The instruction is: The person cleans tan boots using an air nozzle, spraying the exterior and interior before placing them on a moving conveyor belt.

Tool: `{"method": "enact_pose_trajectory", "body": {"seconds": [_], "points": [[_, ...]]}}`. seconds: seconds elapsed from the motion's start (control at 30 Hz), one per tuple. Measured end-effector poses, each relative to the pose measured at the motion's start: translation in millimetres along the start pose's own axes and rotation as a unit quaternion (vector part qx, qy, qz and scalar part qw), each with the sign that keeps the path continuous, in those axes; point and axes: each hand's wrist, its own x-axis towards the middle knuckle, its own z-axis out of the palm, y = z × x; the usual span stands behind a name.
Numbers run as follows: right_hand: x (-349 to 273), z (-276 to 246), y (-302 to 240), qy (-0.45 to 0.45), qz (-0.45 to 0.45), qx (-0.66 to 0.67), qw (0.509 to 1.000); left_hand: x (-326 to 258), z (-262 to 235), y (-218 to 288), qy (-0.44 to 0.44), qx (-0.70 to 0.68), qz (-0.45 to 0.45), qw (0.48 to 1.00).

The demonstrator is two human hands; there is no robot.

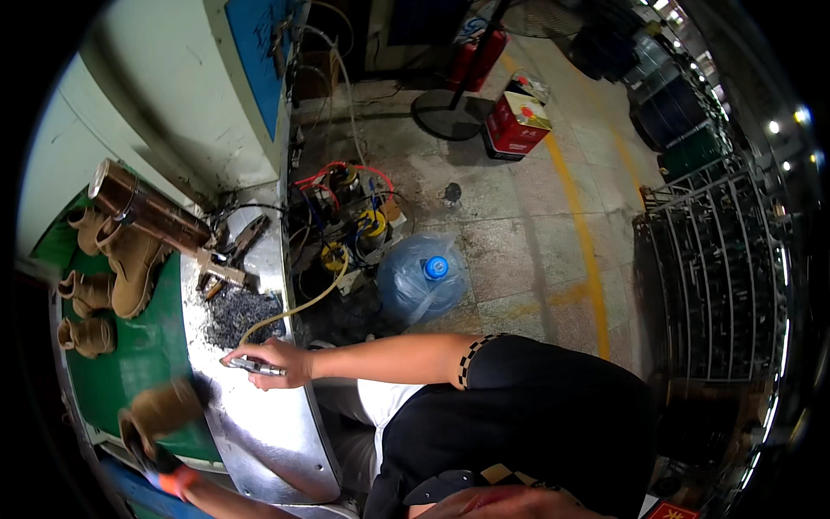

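Note:
My left hand (157,467), in a dark glove with an orange cuff, is at the shaft of a tan boot (164,408) and holds it over the edge of the green belt. Boot and hand are smeared by motion. My right hand (278,363) is closed round a small silver metal hand tool (256,367), above the shiny metal bench plate (251,424). A tan hose (298,307) runs from beside this hand down to yellow-topped pots (372,227) on the floor.
Several tan boots (134,268) stand on the green belt (112,381). A brown cylinder (151,208), metal tools (229,264) and dark scraps (238,318) lie along the bench. A large blue water bottle (406,277), red box (516,125) and rack (709,277) stand on the floor.

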Motion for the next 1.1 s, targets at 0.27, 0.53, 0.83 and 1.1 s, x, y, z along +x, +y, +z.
{"method": "enact_pose_trajectory", "body": {"seconds": [0.27, 0.53, 0.83, 1.1], "points": [[4.7, 9.3, 1.5, 0.016, -0.019, -0.004, 1.0, 68.0, 24.3, -35.9, 0.033, -0.139, -0.178, 0.974], [2.4, 11.8, -7.3, 0.038, 0.037, 0.023, 0.998, -72.7, -235.4, -197.1, 0.033, 0.406, -0.041, 0.912], [7.5, 30.4, 2.3, 0.098, 0.054, 0.049, 0.993, -158.0, -197.6, -168.1, 0.034, 0.353, -0.12, 0.927], [7.8, 30.8, 7.6, 0.102, 0.046, 0.04, 0.993, -170.2, -184.1, -171.4, 0.015, 0.332, -0.127, 0.934]]}}
